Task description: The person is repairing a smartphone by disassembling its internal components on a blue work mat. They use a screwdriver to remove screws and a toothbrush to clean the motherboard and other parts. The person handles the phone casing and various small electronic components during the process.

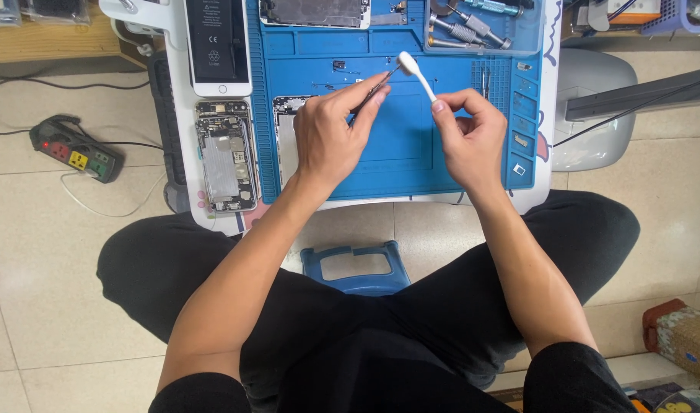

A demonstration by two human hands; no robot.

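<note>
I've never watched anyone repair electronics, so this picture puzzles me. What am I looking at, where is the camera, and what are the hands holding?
The one picture comes from a camera worn on the person's head, looking down past their lap. They sit at a small white table covered by a blue work mat. The left hand pinches thin dark tweezers. The right hand holds a white brush, its head meeting the tweezer tip above the mat. On the table lie an opened phone body, another phone shell with a black battery, and screwdrivers in a clear tray. A power strip lies on the floor.
</note>
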